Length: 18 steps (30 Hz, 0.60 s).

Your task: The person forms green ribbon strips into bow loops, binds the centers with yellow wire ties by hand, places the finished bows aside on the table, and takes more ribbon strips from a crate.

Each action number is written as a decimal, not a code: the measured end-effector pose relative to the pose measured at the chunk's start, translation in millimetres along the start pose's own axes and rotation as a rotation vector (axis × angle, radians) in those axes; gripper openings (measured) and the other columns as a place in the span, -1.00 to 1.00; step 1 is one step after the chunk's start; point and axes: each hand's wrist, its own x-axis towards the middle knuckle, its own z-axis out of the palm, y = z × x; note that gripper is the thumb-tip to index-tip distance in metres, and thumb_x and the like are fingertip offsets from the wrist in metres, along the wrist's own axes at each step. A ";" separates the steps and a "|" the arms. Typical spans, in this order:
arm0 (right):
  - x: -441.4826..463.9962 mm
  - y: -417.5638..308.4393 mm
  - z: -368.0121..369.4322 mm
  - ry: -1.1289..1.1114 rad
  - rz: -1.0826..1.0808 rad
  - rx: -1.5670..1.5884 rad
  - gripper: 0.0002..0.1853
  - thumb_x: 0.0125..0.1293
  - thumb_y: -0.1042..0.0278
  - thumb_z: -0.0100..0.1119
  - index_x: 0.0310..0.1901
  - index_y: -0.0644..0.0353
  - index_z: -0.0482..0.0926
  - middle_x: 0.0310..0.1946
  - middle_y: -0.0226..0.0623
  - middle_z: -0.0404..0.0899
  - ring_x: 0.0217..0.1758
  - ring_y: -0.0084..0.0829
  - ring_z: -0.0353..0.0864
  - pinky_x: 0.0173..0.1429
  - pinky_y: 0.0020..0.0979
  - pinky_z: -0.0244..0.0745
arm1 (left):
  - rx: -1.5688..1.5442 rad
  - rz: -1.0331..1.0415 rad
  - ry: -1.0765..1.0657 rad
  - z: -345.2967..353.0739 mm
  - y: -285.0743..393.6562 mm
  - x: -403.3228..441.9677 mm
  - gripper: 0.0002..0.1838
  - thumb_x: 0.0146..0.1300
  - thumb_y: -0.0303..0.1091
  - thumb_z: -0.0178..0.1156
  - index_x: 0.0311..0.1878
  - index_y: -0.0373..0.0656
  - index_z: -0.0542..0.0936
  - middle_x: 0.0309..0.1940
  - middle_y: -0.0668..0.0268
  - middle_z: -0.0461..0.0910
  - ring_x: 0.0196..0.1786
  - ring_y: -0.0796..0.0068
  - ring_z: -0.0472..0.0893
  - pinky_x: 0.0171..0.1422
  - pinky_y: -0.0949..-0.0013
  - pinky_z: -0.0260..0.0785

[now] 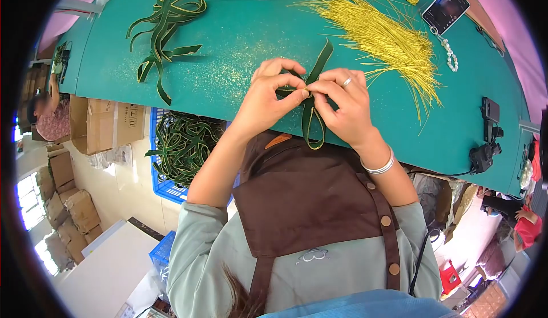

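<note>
A dark green ribbon bow with gold edges is held over the front edge of the green table, one loop hanging down and a tail pointing up. My left hand pinches its middle from the left, fingers closed. From the right, my right hand, with a ring on one finger, pinches the same spot, its fingertips almost touching the left ones. Whatever small tie lies between the fingertips is mostly hidden. A spread bundle of yellow-gold wires lies to the right of the hands.
Green ribbon loops lie at the table's left, more at the far edge. A blue basket of ribbons stands below. A phone, a beaded strap and black devices are on the right. A person is far left.
</note>
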 end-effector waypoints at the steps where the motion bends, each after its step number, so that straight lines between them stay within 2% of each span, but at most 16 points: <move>1: -0.2 0.4 1.2 -0.007 -0.023 -0.019 -0.80 0.08 0.59 0.39 -0.28 0.07 0.66 -0.31 -0.48 0.61 -0.28 -0.43 0.58 -0.04 -0.32 0.31 | 0.000 0.000 -0.001 0.3 -0.2 -0.1 -0.87 0.20 -0.30 0.44 -0.28 -0.11 0.71 0.07 0.34 0.61 0.24 0.22 0.49 0.41 0.15 0.22; 10: 0.3 1.0 3.1 0.021 -0.033 -0.064 -0.81 0.02 0.59 0.37 -0.34 0.09 0.61 -0.33 -0.46 0.61 -0.29 -0.39 0.58 -0.05 -0.31 0.31 | -0.006 -0.004 -0.018 0.9 0.9 -0.6 -0.86 0.20 -0.28 0.44 -0.24 -0.08 0.72 0.07 0.37 0.62 0.28 0.24 0.48 0.47 0.15 0.15; 12: -1.1 2.5 0.4 0.037 -0.004 -0.054 -0.81 0.01 0.60 0.36 -0.34 0.10 0.61 -0.34 -0.44 0.61 -0.30 -0.38 0.58 -0.05 -0.31 0.32 | -0.010 -0.016 0.008 0.8 7.6 -2.0 -0.86 0.20 -0.30 0.43 -0.20 -0.06 0.72 0.10 0.39 0.61 0.34 0.23 0.46 0.54 0.01 0.04; 13: -1.9 3.7 -1.5 0.052 0.024 -0.044 -0.81 0.00 0.61 0.35 -0.35 0.11 0.61 -0.34 -0.42 0.61 -0.30 -0.38 0.58 -0.05 -0.31 0.33 | -0.011 -0.016 0.008 0.3 11.0 -4.4 -0.86 0.20 -0.30 0.43 -0.20 -0.06 0.72 0.10 0.39 0.61 0.34 0.23 0.46 0.54 0.01 0.04; 15: -3.9 7.5 -3.8 0.051 0.044 -0.033 -0.81 0.00 0.61 0.34 -0.35 0.11 0.61 -0.35 -0.41 0.62 -0.31 -0.36 0.58 -0.06 -0.31 0.33 | 0.334 0.051 0.057 -0.5 17.2 -9.8 -0.86 0.20 -0.32 0.42 -0.18 -0.03 0.72 0.13 0.41 0.59 0.38 0.23 0.42 0.58 -0.19 -0.10; 16: -5.3 8.7 -4.2 0.051 0.065 -0.021 -0.82 0.00 0.61 0.34 -0.35 0.12 0.62 -0.35 -0.39 0.62 -0.31 -0.35 0.58 -0.07 -0.31 0.34 | 0.332 0.052 0.054 1.3 19.0 -10.9 -0.86 0.20 -0.32 0.42 -0.18 -0.03 0.72 0.13 0.41 0.59 0.38 0.23 0.42 0.58 -0.19 -0.10; 18: -7.8 9.5 -3.7 0.054 0.083 -0.004 -0.82 0.01 0.62 0.33 -0.35 0.13 0.62 -0.36 -0.38 0.62 -0.32 -0.35 0.58 -0.09 -0.32 0.36 | 0.422 0.085 0.029 7.1 22.7 -11.6 -0.86 0.18 -0.34 0.42 -0.19 -0.01 0.71 0.17 0.44 0.57 0.41 0.23 0.40 0.56 -0.33 -0.18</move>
